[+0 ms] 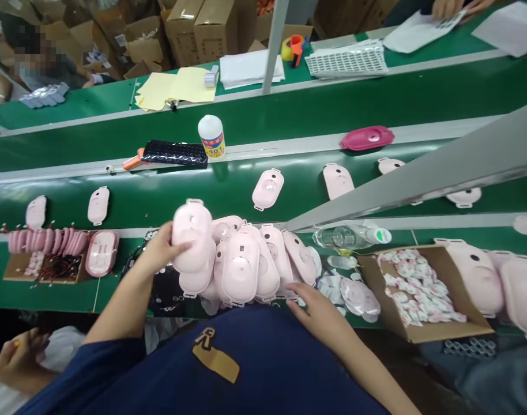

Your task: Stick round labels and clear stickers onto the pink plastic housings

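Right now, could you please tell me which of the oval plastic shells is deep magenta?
The magenta shell lies at the far rail of the nearer green belt, beyond the pale pink shells; its strong colour sets it apart.

Readable marking: the number "401" on the white bottle (210, 122), upper centre of the frame.
The figure stands in dark characters on the yellow lower part of the label (214, 147); a line of light characters on the red band above it is too small to read. The tan print (217, 362) on the navy shirt (281, 357), bottom centre, carries a letter-like outline (close to an "R", though not confirmed). White marks on the black material (166, 288), left of centre, and faint print on the cardboard cartons (215, 31), top of the frame, are not legible.
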`<state>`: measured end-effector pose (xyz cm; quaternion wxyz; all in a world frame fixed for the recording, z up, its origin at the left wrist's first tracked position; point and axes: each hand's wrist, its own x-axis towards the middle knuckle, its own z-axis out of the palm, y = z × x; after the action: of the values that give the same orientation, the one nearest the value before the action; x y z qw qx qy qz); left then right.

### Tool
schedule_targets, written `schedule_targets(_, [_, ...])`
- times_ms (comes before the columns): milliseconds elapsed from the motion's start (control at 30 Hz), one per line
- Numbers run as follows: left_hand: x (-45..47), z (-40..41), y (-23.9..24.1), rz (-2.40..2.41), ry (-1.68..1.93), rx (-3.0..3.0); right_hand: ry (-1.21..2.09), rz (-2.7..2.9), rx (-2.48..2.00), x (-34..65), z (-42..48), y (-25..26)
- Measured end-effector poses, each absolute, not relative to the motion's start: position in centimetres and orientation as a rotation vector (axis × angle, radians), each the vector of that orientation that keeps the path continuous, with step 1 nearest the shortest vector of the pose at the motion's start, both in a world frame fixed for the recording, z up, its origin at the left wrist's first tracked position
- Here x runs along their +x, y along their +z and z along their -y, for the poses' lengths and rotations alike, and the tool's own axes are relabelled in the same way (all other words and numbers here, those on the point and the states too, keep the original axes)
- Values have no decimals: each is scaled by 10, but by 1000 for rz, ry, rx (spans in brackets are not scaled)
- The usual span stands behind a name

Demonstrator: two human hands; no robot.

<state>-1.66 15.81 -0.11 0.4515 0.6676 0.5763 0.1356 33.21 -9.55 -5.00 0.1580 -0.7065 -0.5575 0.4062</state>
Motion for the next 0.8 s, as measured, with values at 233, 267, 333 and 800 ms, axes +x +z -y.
schedule_targets(233, [29,-50,-26,-1718,176,1794,1171,1820,-1745,343,81,-40])
schedule_targets(267, [34,-44,-26,-1793,188,1804,1194,1854,-1705,346,80,-40])
schedule_targets(333, [44,-36,-25,-1946,200,1803,1241,1929,-1618,350,78,-39])
schedule_targets(800, [-35,-65,5,-2316,493,1582,1202,2079,-1554,364,81,-24])
